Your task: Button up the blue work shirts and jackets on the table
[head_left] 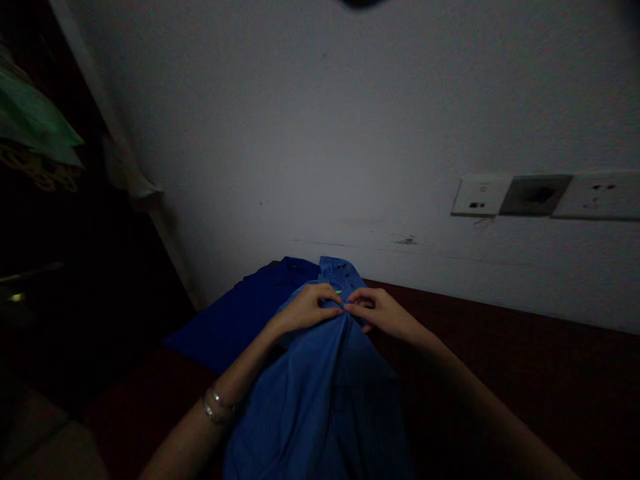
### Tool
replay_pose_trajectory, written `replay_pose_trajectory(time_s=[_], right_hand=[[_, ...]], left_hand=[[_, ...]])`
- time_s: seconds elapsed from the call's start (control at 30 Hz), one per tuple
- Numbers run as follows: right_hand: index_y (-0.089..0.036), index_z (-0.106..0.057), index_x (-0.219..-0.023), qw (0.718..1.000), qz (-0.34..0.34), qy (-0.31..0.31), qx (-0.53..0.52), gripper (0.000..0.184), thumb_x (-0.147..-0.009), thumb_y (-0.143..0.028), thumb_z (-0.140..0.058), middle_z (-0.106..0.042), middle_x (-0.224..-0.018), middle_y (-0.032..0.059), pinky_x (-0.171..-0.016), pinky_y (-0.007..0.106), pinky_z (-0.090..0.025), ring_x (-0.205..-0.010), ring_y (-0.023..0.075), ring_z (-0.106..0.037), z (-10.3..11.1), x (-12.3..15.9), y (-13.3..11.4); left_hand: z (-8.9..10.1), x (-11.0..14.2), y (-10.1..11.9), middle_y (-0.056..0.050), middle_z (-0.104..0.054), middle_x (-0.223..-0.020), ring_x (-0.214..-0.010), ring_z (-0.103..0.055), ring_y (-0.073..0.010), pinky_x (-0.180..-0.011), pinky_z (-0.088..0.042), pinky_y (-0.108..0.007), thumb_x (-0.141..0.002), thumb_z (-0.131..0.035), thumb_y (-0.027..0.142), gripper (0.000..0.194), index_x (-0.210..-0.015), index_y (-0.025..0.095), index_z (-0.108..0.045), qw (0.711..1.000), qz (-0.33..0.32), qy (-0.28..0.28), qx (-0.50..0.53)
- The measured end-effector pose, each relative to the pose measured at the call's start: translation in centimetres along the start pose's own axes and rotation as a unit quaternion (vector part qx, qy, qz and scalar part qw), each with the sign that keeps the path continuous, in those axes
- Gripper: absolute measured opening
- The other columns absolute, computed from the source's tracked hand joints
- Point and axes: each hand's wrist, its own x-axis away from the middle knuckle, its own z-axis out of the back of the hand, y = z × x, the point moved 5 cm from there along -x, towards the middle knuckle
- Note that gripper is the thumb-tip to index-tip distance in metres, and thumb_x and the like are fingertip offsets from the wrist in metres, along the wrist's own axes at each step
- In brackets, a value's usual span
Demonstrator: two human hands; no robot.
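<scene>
A light blue shirt (310, 393) lies spread over the dark red surface, its collar end (343, 270) toward the wall. My left hand (313, 303) pinches the shirt's front just below the collar, thumb and fingers together on the cloth. Close beside it, my right hand (377, 310) grips the same spot with thumb and forefinger, the other fingers curled. The cloth is drawn up into a fold between them. Any button there is too small and dark to make out. A small yellow-green patch (339, 291) shows inside the collar.
A darker blue garment (240, 320) lies flat to the left, partly under the shirt. The pale wall (320, 147) rises behind the dark red surface (500, 360). Wall sockets (535, 195) sit at right. Greenish bags (37, 117) hang at left by a dark door with a handle (33, 272).
</scene>
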Motion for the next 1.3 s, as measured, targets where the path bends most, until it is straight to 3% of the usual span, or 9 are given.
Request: replay_pose_trajectory(time_s=[0.13, 0.23, 0.4, 0.63, 0.77, 0.9, 1.07, 1.2, 1.3], right_hand=[[-0.017, -0.056, -0.089, 0.992, 0.071, 0.102, -0.008, 0.028, -0.071, -0.038, -0.061, -0.054, -0.085, 0.0037, -0.046, 0.023, -0.051, -0.071, 0.0138, -0.055, 1.1, 0.1, -1.0], [-0.018, -0.06, -0.08, 0.964, 0.174, 0.176, 0.092, 0.013, -0.074, -0.029, -0.059, -0.056, -0.086, 0.0049, -0.05, 0.022, -0.047, -0.075, 0.0146, -0.056, 1.8, 0.9, -2.9], [-0.019, -0.063, -0.08, 0.937, 0.247, 0.137, 0.208, 0.009, -0.077, -0.018, -0.054, -0.06, -0.077, 0.0021, -0.062, 0.024, -0.045, -0.072, 0.0127, -0.057, 0.0, 1.6, -4.2], [-0.017, -0.062, -0.084, 0.917, 0.253, 0.201, 0.234, 0.01, -0.079, -0.018, -0.054, -0.064, -0.075, 0.0016, -0.063, 0.023, -0.045, -0.065, 0.0118, -0.057, -1.0, 1.4, -3.5], [-0.018, -0.062, -0.085, 0.903, 0.248, 0.182, 0.3, 0.012, -0.081, -0.019, -0.052, -0.064, -0.078, 0.0023, -0.065, 0.023, -0.045, -0.068, 0.0125, -0.059, -1.0, 1.5, -3.5], [-0.019, -0.061, -0.093, 0.885, 0.227, 0.15, 0.378, 0.016, -0.083, -0.021, -0.049, -0.067, -0.083, 0.0034, -0.067, 0.024, -0.045, -0.073, 0.0143, -0.062, -1.2, 1.6, -3.4], [-0.017, -0.061, -0.093, 0.861, 0.19, 0.118, 0.457, 0.017, -0.085, -0.022, -0.046, -0.068, -0.076, 0.0036, -0.058, 0.022, -0.041, -0.066, 0.0154, -0.064, -1.5, 1.4, -3.0], [-0.016, -0.059, -0.098, 0.838, 0.191, 0.125, 0.495, 0.022, -0.088, -0.025, -0.042, -0.067, -0.07, 0.0044, -0.054, 0.022, -0.038, -0.061, 0.0165, -0.064, -1.5, 1.4, -2.9], [-0.015, -0.059, -0.099, 0.823, 0.201, 0.127, 0.516, 0.024, -0.089, -0.026, -0.04, -0.066, -0.062, 0.0039, -0.051, 0.022, -0.036, -0.056, 0.0164, -0.063, -1.7, 1.5, -2.9]], left_hand=[[0.2, -0.2, -0.8, -0.005, -0.062, -0.084, -0.082, -0.055, -0.0152, -0.077, -0.04, -0.027, -0.072, -0.063, 0.024, 0.014, -0.08, 0.014, -0.068, 0.996, 0.0, 0.017, 0.086], [0.6, -0.3, -2.6, -0.006, -0.063, -0.084, -0.081, -0.056, -0.0164, -0.076, -0.041, -0.027, -0.067, -0.068, 0.027, 0.019, -0.079, 0.012, -0.068, 0.98, 0.034, 0.04, 0.191], [0.6, -0.2, -4.7, -0.004, -0.065, -0.081, -0.077, -0.057, -0.015, -0.076, -0.041, -0.027, -0.061, -0.073, 0.029, 0.027, -0.081, 0.012, -0.068, 0.942, 0.079, 0.053, 0.322], [-0.1, -0.2, -3.8, -0.003, -0.064, -0.081, -0.075, -0.058, -0.0125, -0.073, -0.041, -0.024, -0.058, -0.075, 0.021, 0.031, -0.085, 0.012, -0.062, 0.926, 0.105, 0.041, 0.361], [-0.1, -0.2, -3.7, -0.002, -0.064, -0.078, -0.068, -0.058, -0.0101, -0.066, -0.04, -0.022, -0.057, -0.075, 0.02, 0.034, -0.084, 0.014, -0.054, 0.914, 0.11, 0.03, 0.39], [0.5, -0.1, -2.9, -0.002, -0.061, -0.072, -0.065, -0.055, -0.0094, -0.062, -0.038, -0.02, -0.065, -0.069, 0.03, 0.024, -0.077, 0.012, -0.058, 0.945, 0.104, 0.039, 0.307], [1.0, 0.1, 0.3, -0.003, -0.06, -0.073, -0.071, -0.055, -0.0126, -0.067, -0.041, -0.024, -0.072, -0.061, 0.032, 0.02, -0.071, 0.012, -0.063, 0.991, 0.064, 0.072, 0.09], [1.2, 0.3, 1.3, -0.004, -0.061, -0.077, -0.072, -0.054, -0.0137, -0.067, -0.041, -0.024, -0.071, -0.057, 0.024, 0.014, -0.07, 0.013, -0.067, 0.991, 0.055, 0.101, -0.063], [1.1, 0.2, 0.2, -0.003, -0.062, -0.069, -0.066, -0.054, -0.0133, -0.061, -0.04, -0.023, -0.071, -0.054, 0.022, 0.016, -0.07, 0.012, -0.068, 0.99, 0.109, 0.075, -0.037]])
